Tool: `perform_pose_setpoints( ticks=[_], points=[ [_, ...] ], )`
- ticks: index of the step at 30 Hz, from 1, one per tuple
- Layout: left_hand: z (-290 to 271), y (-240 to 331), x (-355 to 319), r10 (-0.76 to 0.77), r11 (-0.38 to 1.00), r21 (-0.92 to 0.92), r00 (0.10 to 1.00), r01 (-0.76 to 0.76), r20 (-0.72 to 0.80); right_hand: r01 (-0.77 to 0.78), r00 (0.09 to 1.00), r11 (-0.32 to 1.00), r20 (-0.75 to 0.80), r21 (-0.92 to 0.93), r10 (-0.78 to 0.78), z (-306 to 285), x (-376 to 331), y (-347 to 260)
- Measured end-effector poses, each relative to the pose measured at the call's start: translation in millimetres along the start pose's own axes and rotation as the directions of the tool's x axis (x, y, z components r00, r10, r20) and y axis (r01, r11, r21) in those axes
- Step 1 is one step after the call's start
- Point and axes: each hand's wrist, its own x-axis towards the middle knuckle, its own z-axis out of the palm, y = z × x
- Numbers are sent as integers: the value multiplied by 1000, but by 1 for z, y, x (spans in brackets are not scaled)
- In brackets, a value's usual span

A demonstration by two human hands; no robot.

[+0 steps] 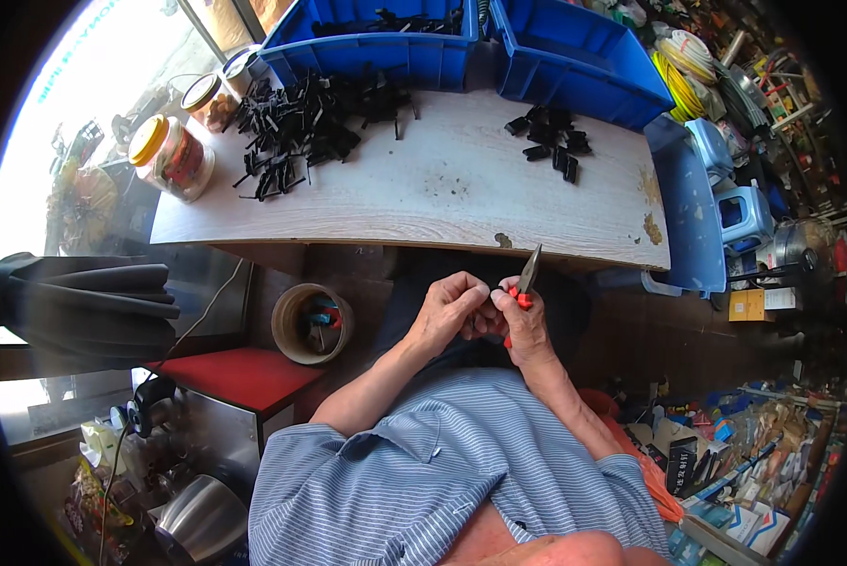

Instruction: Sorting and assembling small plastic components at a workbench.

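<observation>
My right hand point(527, 330) is closed round a pair of red-handled pliers point(531, 271), whose metal jaws point up toward the table's front edge. Close beside it, my left hand point(450, 313) has thumb and fingers pinched together. A bit of something small and dark shows between the two hands, too hidden to name. Both hands are held over my lap, just short of the table. On the tabletop a large heap of black plastic parts point(301, 123) lies at the left, some with thin stems. A smaller group of black parts point(551, 137) sits at the right.
Two blue bins, the left bin point(376, 61) holding black parts and the right bin point(584, 71), stand at the table's point(423, 212) back. Jars point(170, 156) line its left end. A round bucket point(312, 324) stands below left, near a red-topped cabinet point(244, 377). Clutter fills the right side.
</observation>
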Motion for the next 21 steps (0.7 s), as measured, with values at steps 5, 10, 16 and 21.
perform_pose_setpoints(
  ticks=[5, 10, 16, 21],
  points=[
    [-9, -5, -4, 164, 973, 133, 972, -188, 168, -54, 998, 988, -20, 145, 58, 2, 3, -2],
    [-21, -12, -8, 296, 886, 282, 916, -369, 269, -52, 998, 995, -30, 89, 55, -6, 4, 4],
    [-26, -15, -10, 413, 768, 345, 828, -540, 379, -20, 998, 993, -49, 118, 25, -1, 3, 9],
    [-10, -9, -9, 679, 387, 597, 655, -703, 332, -17, 998, 995, -60, 96, 23, 2, 3, 11]
  ],
)
